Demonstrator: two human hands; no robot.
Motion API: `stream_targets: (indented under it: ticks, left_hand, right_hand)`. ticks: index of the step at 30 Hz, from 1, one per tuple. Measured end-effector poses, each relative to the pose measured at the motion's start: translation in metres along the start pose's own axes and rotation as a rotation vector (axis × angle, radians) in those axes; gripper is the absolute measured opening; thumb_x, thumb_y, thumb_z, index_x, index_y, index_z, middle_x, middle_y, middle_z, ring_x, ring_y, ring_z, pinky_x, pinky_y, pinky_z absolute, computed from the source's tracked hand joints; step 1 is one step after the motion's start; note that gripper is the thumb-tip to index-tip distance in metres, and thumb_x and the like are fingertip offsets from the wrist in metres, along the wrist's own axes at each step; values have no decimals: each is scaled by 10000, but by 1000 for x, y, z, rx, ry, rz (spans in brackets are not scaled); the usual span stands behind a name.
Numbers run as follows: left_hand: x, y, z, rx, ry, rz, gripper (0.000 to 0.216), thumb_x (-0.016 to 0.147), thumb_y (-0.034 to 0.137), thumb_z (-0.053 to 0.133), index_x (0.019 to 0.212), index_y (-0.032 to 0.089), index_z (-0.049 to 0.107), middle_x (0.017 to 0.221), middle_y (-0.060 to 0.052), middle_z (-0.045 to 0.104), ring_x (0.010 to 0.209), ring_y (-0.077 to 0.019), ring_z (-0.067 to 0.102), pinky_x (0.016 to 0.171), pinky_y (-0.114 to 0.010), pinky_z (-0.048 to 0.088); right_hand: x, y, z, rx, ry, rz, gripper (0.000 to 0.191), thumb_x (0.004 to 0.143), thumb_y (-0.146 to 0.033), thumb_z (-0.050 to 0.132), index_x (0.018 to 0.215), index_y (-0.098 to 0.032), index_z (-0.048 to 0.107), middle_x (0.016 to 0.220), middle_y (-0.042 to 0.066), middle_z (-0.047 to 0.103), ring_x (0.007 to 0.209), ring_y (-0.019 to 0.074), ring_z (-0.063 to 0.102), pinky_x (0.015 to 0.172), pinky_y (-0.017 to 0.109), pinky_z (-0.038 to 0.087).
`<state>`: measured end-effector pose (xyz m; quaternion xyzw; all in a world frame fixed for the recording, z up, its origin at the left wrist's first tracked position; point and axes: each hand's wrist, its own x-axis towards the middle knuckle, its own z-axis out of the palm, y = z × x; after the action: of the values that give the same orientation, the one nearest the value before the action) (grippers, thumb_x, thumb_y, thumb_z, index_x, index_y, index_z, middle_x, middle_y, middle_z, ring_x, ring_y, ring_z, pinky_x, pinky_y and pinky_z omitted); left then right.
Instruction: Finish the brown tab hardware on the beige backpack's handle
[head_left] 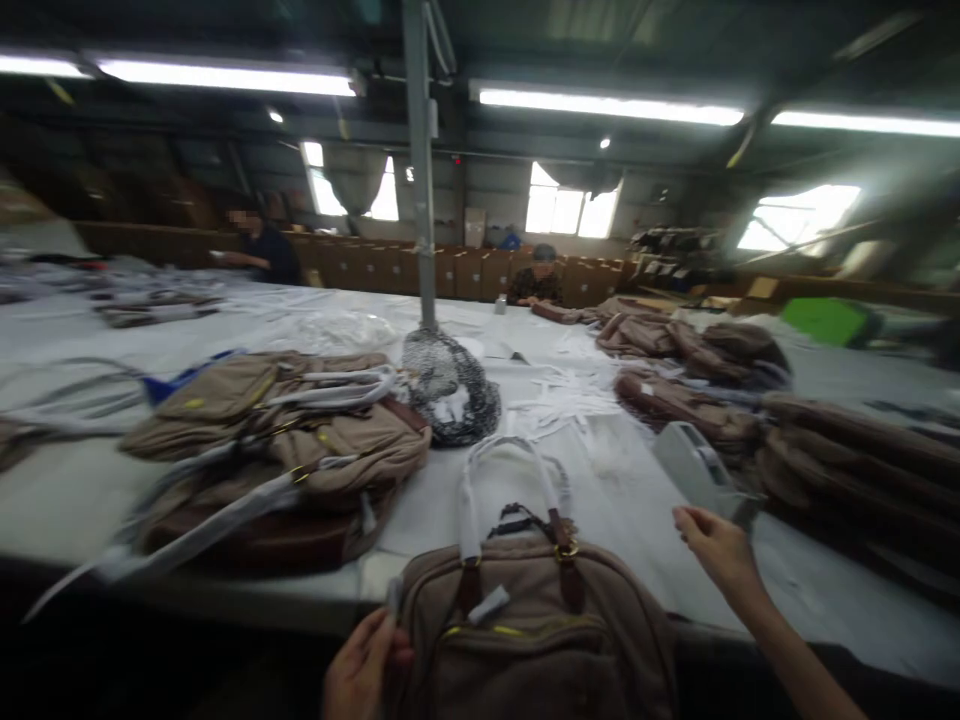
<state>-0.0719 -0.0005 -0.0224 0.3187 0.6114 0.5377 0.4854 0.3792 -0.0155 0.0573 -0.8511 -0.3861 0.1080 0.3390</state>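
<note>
Brown canvas bag [536,640]: your left hand [364,668] grips its side edge, keep it steady. Right hand [716,548] reaches toward the grey tape dispenser [701,470], fingers loosely curled, holding nothing.

A long white-covered desk [90,500] runs through a dim workshop. Fluorescent tubes [225,76] glow under the dark ceiling, bright windows [571,210] pierce the far wall, and a grey pillar [420,170] rises mid-desk before stacked cardboard boxes [465,272].

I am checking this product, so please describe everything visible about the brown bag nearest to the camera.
The brown bag looks like canvas, with a zipper showing yellow along its front. Its carry handle, wrapped in white, arches upright, fixed by dark brown straps and brass rings. It stands at the table's near edge. The left hand holds its left side; the right hand is apart.
</note>
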Motion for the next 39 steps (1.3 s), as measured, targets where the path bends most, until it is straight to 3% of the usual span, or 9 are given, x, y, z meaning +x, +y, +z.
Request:
stream_targets:
  ticks: [4, 7, 9, 12, 15, 22, 25, 31, 39]
  left_hand:
    - [4, -16, -3, -167, -61, -37, 512, 543, 533, 760, 842, 142, 624, 551, 22, 640, 481, -125, 583, 473, -213, 494]
    - [4, -25, -2, -194, -82, -3, 419, 653, 481, 715, 876, 141, 614, 569, 25, 633, 509, -111, 581, 506, -197, 488]
    - [3, -29, -2, -206, -124, 9, 376, 708, 453, 680, 906, 139, 619, 589, 20, 639, 527, -109, 586, 524, -192, 479]
    - [3, -31, -3, -254, -185, 36, 336, 750, 415, 650, 944, 141, 626, 725, -22, 692, 654, -143, 633, 596, -208, 489]
    - [4, -30, -4, -297, -201, 51, 317, 764, 400, 636, 952, 144, 627, 855, -57, 716, 779, -188, 652, 664, -235, 499]
    - [5, -29, -3, -301, -182, 33, 338, 753, 423, 636, 946, 146, 623, 817, -55, 720, 766, -208, 659, 657, -254, 501]
    - [5, -31, -3, -323, -199, -6, 358, 753, 442, 632, 966, 155, 608, 772, -45, 714, 681, -196, 655, 608, -256, 494]
    - [5, -36, -2, -367, -194, -13, 352, 764, 446, 625, 964, 156, 607, 673, -2, 656, 593, -130, 595, 557, -209, 456]
    - [2, -33, -4, -390, -244, -21, 327, 781, 434, 609, 957, 159, 594, 728, -20, 667, 676, -159, 623, 606, -231, 476]
  right_hand:
    - [-95, -119, 64, 313, -661, -537, 286, 803, -385, 516, 839, -168, 698, 797, 45, 708, 769, 200, 634, 703, 252, 469]
    - [-155, -184, 107, 433, -921, -711, 188, 779, -254, 542, 754, -157, 701, 712, 18, 689, 683, 151, 606, 632, 205, 444]
    - [-174, -205, 135, 428, -999, -756, 172, 759, -196, 543, 734, -151, 707, 672, 9, 676, 640, 127, 583, 587, 185, 415]
    - [-181, -213, 168, 305, -1007, -809, 166, 719, -155, 549, 693, -144, 712, 599, 6, 652, 559, 100, 539, 507, 173, 349]
    - [-183, -212, 184, 161, -942, -867, 163, 705, -166, 555, 672, -146, 713, 571, 20, 649, 532, 97, 525, 468, 177, 297]
    - [-192, -224, 188, -86, -843, -749, 239, 721, -264, 532, 608, -148, 708, 538, 59, 650, 492, 113, 530, 430, 198, 267]
    - [-192, -227, 194, -112, -858, -650, 208, 683, -226, 532, 599, -140, 702, 539, 63, 654, 511, 118, 554, 424, 189, 273]
    - [-187, -227, 203, -120, -827, -621, 198, 629, -197, 538, 677, -113, 710, 563, 67, 654, 566, 135, 565, 446, 193, 281]
    - [-181, -230, 201, -62, -969, -661, 188, 595, -157, 509, 597, -101, 689, 498, 12, 604, 478, 95, 486, 410, 178, 253]
